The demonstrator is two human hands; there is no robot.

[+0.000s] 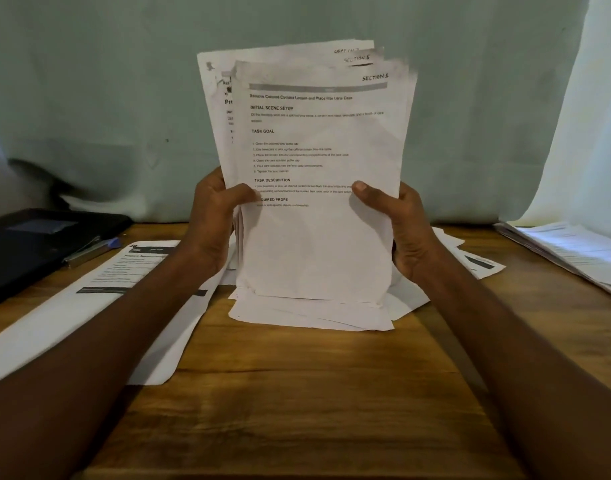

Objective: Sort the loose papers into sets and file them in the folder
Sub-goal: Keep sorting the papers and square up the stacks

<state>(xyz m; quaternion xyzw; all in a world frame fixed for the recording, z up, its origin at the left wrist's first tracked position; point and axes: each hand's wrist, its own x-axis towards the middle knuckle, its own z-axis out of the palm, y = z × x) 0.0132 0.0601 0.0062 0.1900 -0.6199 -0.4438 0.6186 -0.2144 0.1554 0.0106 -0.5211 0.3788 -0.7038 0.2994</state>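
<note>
Both hands hold one upright sheaf of printed papers (314, 188) above the wooden table (297, 393): the left hand (215, 220) grips its left edge with the thumb laid across the front page, and the right hand (397, 223) grips the right edge the same way. The front page is marked "SECTION 1" by hand in its top right corner; behind it at least two more pages fan out, one marked "SECTION 6" and another whose number is too blurred to read. The sheaf's lower edge hangs just above a loose pile of white sheets (311, 315) lying flat on the table, its count impossible to tell.

On the left, under the left forearm, lies a single printed page with dark header bars (99, 306), with at least one more sheet beneath it. Beyond it, at the table's far left, sits one dark folder (37, 244), and one pen with a blue end (92, 249) rests against its near edge. Behind the right hand a few more printed sheets (477, 261) stick out. At the far right a separate stack of papers (571, 254) lies near the table's edge.

A pale grey-green cloth (124, 98) hangs as the backdrop behind the table, and a lighter cloth (588, 150) hangs at the right.
</note>
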